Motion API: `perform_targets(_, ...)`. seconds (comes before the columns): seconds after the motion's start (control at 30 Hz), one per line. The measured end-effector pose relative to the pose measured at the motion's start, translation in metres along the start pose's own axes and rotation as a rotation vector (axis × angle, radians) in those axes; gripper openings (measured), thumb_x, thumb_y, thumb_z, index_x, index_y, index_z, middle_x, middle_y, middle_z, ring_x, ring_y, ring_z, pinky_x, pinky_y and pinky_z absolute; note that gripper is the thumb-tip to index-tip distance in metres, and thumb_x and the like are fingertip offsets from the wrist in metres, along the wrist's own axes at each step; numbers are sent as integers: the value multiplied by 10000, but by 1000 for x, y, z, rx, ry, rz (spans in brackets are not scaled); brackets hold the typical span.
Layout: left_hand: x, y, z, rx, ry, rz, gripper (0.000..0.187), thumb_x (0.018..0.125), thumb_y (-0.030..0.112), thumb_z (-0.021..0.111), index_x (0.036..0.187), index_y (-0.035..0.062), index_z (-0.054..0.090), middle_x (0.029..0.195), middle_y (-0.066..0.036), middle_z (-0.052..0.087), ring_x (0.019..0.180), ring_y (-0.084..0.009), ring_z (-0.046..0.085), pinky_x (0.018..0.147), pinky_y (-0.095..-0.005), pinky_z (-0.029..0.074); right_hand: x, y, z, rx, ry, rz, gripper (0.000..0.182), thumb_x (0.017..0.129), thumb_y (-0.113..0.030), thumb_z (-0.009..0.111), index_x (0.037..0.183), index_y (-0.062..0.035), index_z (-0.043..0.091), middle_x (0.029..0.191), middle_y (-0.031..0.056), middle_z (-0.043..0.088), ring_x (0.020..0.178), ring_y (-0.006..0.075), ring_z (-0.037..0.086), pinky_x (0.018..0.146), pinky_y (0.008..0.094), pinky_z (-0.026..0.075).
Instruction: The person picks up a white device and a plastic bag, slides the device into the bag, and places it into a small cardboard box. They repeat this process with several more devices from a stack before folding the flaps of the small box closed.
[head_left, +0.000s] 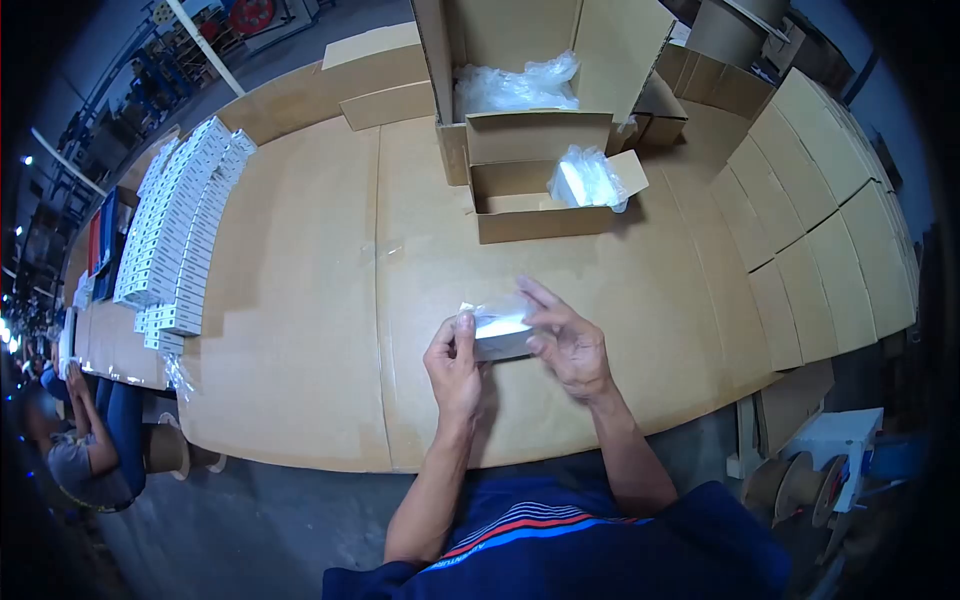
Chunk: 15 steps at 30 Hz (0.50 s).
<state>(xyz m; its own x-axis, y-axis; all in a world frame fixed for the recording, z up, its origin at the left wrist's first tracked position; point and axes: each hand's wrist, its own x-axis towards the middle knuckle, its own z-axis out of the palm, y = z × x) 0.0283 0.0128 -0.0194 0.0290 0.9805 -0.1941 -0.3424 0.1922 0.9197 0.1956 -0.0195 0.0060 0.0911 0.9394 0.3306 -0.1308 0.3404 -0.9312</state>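
Near the middle of the cardboard-covered table (300, 330), my left hand (456, 365) grips the left end of a small white box in clear plastic (502, 335), thumb on top. My right hand (572, 345) is at the box's right end, its fingers apart and slightly blurred; whether they touch the wrap cannot be made out. Beyond my hands stands an open brown carton (545, 226) with a plastic-wrapped white item (588, 180) at its right side.
A large open carton (525, 30) with clear plastic bags (518, 84) stands behind. Stacked white boxes (185, 220) are at the left, brown cartons (815, 220) at the right. A person (85, 445) sits at the lower left. Spools (800, 488) stand lower right.
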Motion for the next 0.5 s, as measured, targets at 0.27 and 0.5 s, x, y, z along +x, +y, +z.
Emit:
perform_targets(0.27,-3,17,8,-98,1,-55,331,1113,284,537,1281,25,655,965,-33,656,867,-70,597,682,-251,509,11,-14,-9,-382,-140,122,328,867,-25,790,1193,-43,754,1115,140,780,996,227,750,905,339,577)
perform_targets(0.5,1,36,-6,330,-347,337,415,1018,73,665,1415,17,557,1121,-79,684,1006,-148,668,877,-290,560,14,-21,-16,-409,-160,255,315,838,7,786,1150,3,753,1137,137,770,1052,252,732,984,348,552)
